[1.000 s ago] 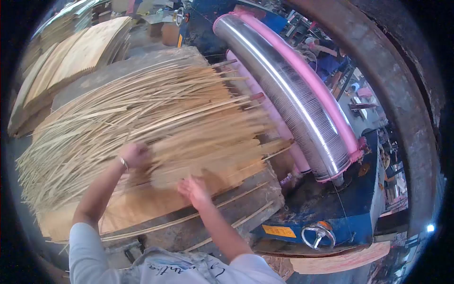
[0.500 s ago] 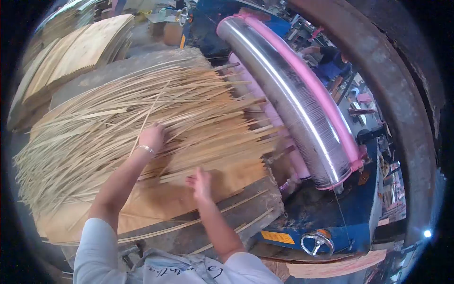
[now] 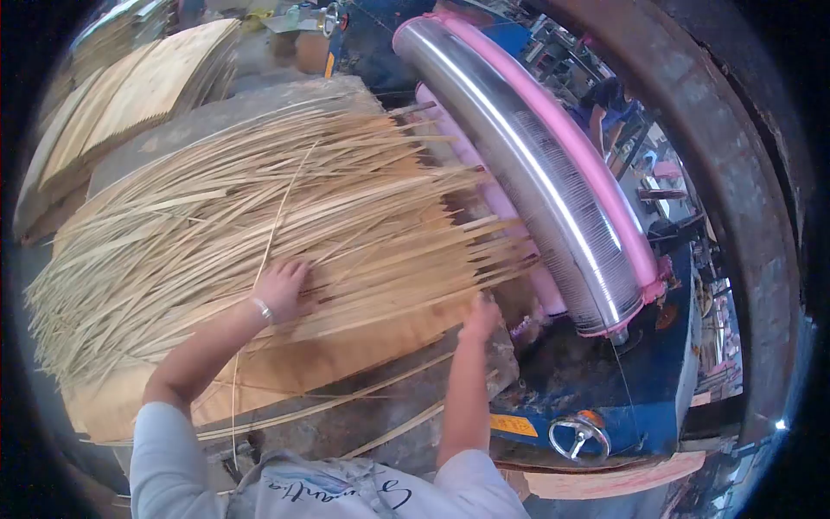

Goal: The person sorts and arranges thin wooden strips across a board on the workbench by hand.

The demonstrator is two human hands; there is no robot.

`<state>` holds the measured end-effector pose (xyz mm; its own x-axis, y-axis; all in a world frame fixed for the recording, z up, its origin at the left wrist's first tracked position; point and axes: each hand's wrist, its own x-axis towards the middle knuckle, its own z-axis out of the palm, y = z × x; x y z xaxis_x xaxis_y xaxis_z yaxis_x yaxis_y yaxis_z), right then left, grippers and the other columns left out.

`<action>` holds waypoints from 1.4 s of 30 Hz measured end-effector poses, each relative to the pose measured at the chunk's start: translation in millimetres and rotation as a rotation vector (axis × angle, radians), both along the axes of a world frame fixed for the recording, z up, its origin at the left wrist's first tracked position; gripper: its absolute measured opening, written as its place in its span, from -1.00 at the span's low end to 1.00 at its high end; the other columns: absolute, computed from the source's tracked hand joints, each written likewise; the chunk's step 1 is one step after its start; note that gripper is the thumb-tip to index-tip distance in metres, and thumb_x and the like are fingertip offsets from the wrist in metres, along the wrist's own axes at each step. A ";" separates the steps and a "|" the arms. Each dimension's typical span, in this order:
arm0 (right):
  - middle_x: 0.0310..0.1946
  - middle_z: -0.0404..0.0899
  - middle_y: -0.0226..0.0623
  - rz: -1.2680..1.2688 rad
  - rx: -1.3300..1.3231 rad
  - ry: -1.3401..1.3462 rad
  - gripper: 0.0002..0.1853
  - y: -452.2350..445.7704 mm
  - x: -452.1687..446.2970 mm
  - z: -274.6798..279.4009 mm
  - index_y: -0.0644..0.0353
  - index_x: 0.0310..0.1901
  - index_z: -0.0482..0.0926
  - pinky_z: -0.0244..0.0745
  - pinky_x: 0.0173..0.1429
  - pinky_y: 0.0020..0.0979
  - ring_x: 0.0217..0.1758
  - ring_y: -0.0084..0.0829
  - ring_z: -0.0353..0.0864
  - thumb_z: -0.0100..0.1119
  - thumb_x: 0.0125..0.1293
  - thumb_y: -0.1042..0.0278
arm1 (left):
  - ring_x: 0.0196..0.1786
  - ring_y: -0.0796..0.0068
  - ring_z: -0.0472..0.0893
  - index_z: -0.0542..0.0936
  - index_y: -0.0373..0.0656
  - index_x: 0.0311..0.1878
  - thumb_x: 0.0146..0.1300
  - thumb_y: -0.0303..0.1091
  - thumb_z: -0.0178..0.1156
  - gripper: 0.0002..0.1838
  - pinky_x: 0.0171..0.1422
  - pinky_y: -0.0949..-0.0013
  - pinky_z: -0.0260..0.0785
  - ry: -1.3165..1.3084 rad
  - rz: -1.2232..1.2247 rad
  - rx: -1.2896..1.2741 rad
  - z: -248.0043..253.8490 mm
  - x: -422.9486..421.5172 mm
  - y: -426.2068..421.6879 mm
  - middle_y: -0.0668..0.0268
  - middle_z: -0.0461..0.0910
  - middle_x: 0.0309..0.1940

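Observation:
Many thin wooden strips [image 3: 190, 233] lie loosely across a wide stack of wood sheets [image 3: 285, 363], their right ends jutting toward the rollers. My left hand [image 3: 285, 290] rests with its fingers apart on the strips near the middle of the stack. One long thin strip [image 3: 281, 208] runs crosswise by that hand. At the stack's right front corner is my right hand [image 3: 482, 318], close to the strip ends; its fingers are blurred, and whether they hold anything is not clear.
A shiny metal roller [image 3: 527, 164] with pink rollers [image 3: 571, 143] stands on a blue machine with a handwheel [image 3: 579, 435]. More sheets [image 3: 130, 95] are stacked at the upper left. A curved metal beam [image 3: 752, 216] is at right. Another person [image 3: 609, 108] is beyond the rollers.
My right hand has moved right to the corner of the stack. My left hand has shifted slightly down, its fingers now spread. The strips near the front are spread further to the right.

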<state>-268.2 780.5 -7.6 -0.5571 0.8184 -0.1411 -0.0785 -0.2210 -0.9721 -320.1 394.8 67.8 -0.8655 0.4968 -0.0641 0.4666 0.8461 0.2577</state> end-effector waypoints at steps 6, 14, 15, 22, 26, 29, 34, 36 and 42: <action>-0.27 0.50 -0.22 0.672 -0.474 -0.225 -0.77 -145.4 61.0 21.5 0.25 -0.17 0.43 0.47 -0.11 -0.34 -0.21 -0.33 0.52 0.06 0.17 0.34 | 0.17 0.12 0.23 0.17 -0.22 0.17 -0.20 -0.09 0.30 -0.15 0.21 0.22 0.13 -0.016 0.185 0.029 -10.3 47.2 -70.6 0.11 0.26 0.10; -0.29 0.48 -0.24 0.774 -0.737 -0.035 -0.78 -277.4 13.8 -4.7 0.24 -0.25 0.40 0.45 -0.14 -0.38 -0.26 -0.37 0.52 0.02 0.22 0.24 | -0.14 0.11 0.45 0.45 -0.10 -0.06 0.02 -0.18 0.14 -0.61 -0.13 0.19 0.32 -0.098 0.138 0.142 -9.2 22.2 -85.6 0.11 0.48 -0.22; -0.29 0.48 -0.25 0.799 -0.702 -0.057 -0.78 -277.4 8.9 -2.0 0.23 -0.24 0.40 0.45 -0.17 -0.40 -0.27 -0.40 0.51 0.02 0.23 0.23 | -0.19 0.11 0.47 0.48 -0.09 -0.11 0.03 -0.19 0.12 -0.66 -0.16 0.20 0.32 -0.134 0.180 0.120 -7.7 15.2 -88.1 0.11 0.49 -0.28; -0.40 0.46 -0.31 0.625 -0.647 0.099 -0.80 -243.0 7.4 14.3 0.15 -0.20 0.37 0.47 -0.33 -0.42 -0.41 -0.43 0.49 0.03 0.21 0.25 | -0.28 0.09 0.50 0.55 -0.10 -0.34 0.11 -0.09 0.04 -0.72 -0.21 0.17 0.33 -0.220 0.321 0.135 8.7 -26.6 -67.7 0.12 0.54 -0.39; -0.50 0.39 -0.35 0.403 -0.597 -0.020 -0.84 -199.2 9.5 10.8 0.14 -0.21 0.34 0.50 -0.33 -0.36 -0.49 -0.42 0.47 0.02 0.20 0.34 | -0.26 0.10 0.50 0.55 -0.09 -0.34 0.05 -0.13 0.09 -0.75 -0.17 0.17 0.33 -0.051 0.231 0.197 7.6 -38.4 -27.7 0.12 0.53 -0.40; -0.50 0.35 -0.39 0.232 -0.403 0.002 -0.86 -121.4 -4.6 7.6 0.13 -0.29 0.32 0.51 -0.41 -0.41 -0.53 -0.45 0.41 0.05 0.14 0.49 | -0.22 0.12 0.48 0.53 -0.10 -0.25 0.00 -0.18 0.15 -0.73 -0.12 0.19 0.33 0.052 0.355 0.264 -10.3 -46.9 -8.2 0.12 0.50 -0.31; -0.44 0.42 -0.35 0.244 -0.491 0.049 -0.87 -29.1 -15.4 16.4 0.15 -0.32 0.35 0.47 -0.38 -0.38 -0.45 -0.48 0.44 0.09 0.15 0.40 | 0.02 0.14 0.37 0.41 -0.11 -0.01 -0.09 -0.16 0.22 -0.48 0.03 0.23 0.29 0.120 0.259 0.130 -11.6 -27.1 -10.6 0.14 0.37 -0.05; -0.30 0.43 -0.26 0.330 -0.548 -0.068 -0.88 -30.0 -13.5 9.5 0.18 -0.27 0.37 0.51 -0.26 -0.33 -0.24 -0.41 0.46 0.04 0.19 0.39 | 0.05 0.14 0.34 0.38 -0.14 0.01 -0.12 -0.14 0.24 -0.42 0.06 0.24 0.28 0.104 0.265 0.118 -11.1 -20.2 -18.8 0.12 0.37 -0.05; -0.30 0.43 -0.26 0.631 -0.534 -0.032 -0.77 -156.5 48.9 33.7 0.20 -0.15 0.35 0.50 -0.09 -0.24 -0.22 -0.32 0.48 0.08 0.17 0.39 | -0.10 0.09 0.42 0.39 -0.17 -0.09 -0.02 -0.19 0.16 -0.58 -0.05 0.17 0.33 0.037 0.340 0.041 -8.9 6.6 -59.0 0.09 0.41 -0.13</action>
